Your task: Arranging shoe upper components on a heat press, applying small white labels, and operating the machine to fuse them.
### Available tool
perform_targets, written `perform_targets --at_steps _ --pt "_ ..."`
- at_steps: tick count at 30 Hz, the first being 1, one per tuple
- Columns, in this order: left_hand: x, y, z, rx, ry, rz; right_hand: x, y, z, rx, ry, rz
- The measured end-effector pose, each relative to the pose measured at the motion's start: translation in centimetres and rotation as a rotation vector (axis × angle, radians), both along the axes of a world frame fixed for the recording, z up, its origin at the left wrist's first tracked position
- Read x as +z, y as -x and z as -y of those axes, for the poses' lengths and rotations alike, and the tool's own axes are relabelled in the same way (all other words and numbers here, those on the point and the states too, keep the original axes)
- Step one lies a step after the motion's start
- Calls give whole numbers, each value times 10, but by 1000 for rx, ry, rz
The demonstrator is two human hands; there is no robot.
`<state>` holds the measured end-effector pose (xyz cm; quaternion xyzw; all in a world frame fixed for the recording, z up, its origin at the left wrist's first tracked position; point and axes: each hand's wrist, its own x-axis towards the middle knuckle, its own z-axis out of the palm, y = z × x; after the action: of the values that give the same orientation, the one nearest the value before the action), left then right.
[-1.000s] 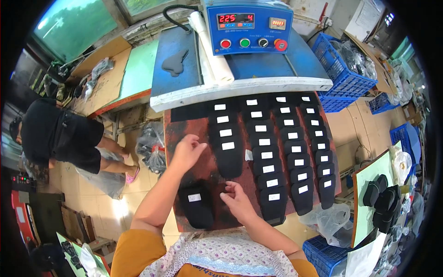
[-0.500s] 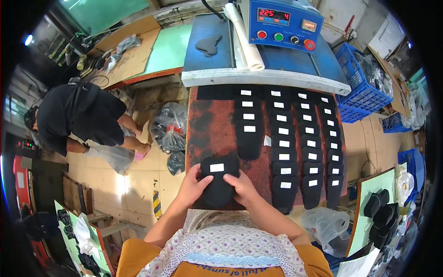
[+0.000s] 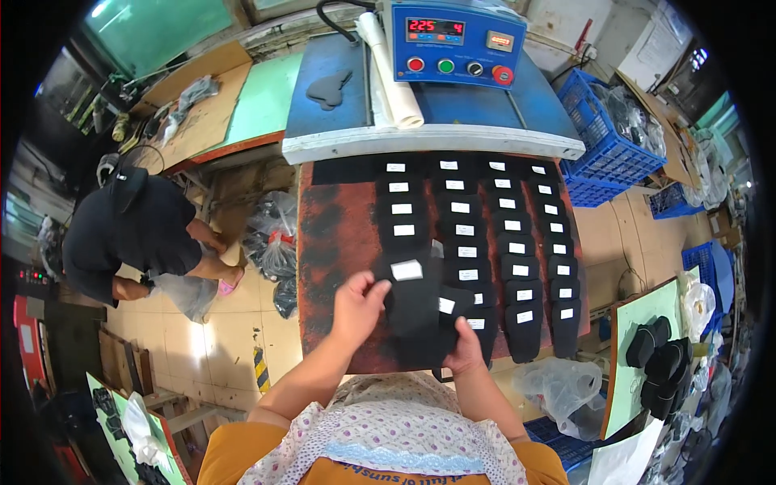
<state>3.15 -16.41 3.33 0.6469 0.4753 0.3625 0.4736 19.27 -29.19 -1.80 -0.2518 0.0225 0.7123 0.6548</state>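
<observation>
Change since half a second ago: no more two-handed hold on a seemingly single pad. Down to two separate pieces now, over the near side of the reddish counter (image 3: 327, 267). Left hand (image 3: 360, 305) first: thumb and forefinger nearly together, right at the left edge of a black pad (image 3: 414, 317), label up. Pinching or just brushing? Can't tell, too blurry. Then the right hand (image 3: 467, 349): partly curled, thumb on top, gripping a second black piece (image 3: 461, 299), also labelled, just right of the first. Probably mid-separation, not yet at laying flat.

Around that, left to right: person in black (image 3: 129, 230) bent over, tied clear bag (image 3: 273, 218) on the floor, blue control box (image 3: 465, 56) behind, columns of labelled pads (image 3: 523, 281), stacked blue crates (image 3: 606, 145). Main obstacle: the near pads of the column beside the right hand, partly covered by that second piece. Easy to nudge, I'd guess... so worth lifting clear.
</observation>
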Motion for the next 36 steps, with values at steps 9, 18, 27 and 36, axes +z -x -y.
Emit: perform_targets --at_steps 9,18,27,36 --pt "-58 -15 -56 2 348 -101 10 -40 37 -226 55 -8" --pt "-51 -20 -55 -2 302 -208 8 -17 23 -119 76 198" --pt "-24 -12 -11 -304 413 63 17 -7 13 -78 111 211" --pt "-47 -1 -24 -51 441 -12 8 -47 45 -230 98 -62"
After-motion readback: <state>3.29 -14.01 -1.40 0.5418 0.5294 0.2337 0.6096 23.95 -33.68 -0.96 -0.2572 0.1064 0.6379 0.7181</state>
